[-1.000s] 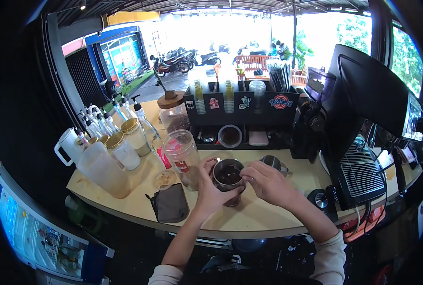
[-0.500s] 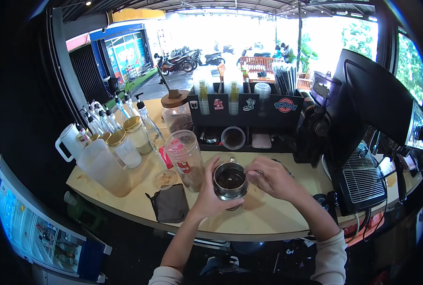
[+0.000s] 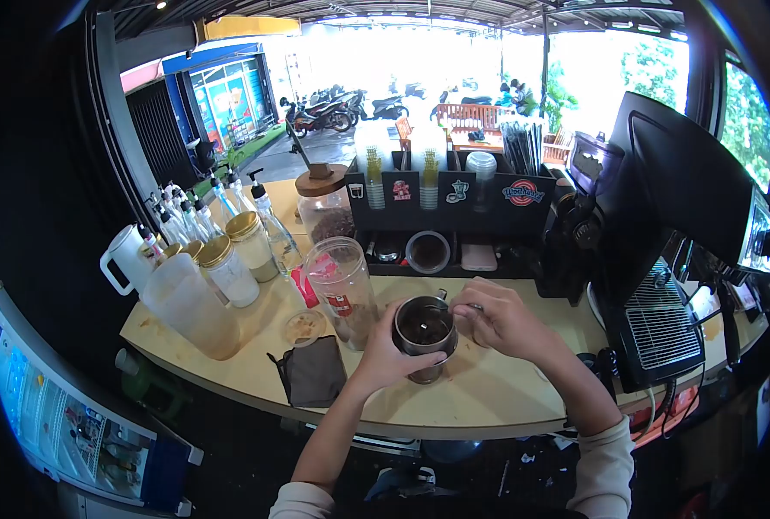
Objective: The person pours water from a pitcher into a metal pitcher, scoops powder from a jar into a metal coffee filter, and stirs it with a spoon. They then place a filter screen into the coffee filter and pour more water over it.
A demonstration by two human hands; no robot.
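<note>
My left hand is wrapped round a metal cup above the counter, with dark contents inside. The cup's handle points away from me. Beneath it shows a shiny metal piece; whether the two are joined I cannot tell. At the cup's right rim, my right hand pinches a thin spoon whose lower end goes into the cup. Just left of the cup stands a tall clear jar with a red label, open at the top. A dark cloth lies near the counter's front edge.
A round lid lies beside the tall jar. Farther left are a frosted pitcher, gold-lidded jars and several pump bottles. A black organiser with cups stands behind. On the right are a drip grate and a monitor.
The cup has tilted and shifted slightly right in my left hand, showing more of the metal piece beneath. My right hand has moved slightly up and right, still pinching the spoon.
</note>
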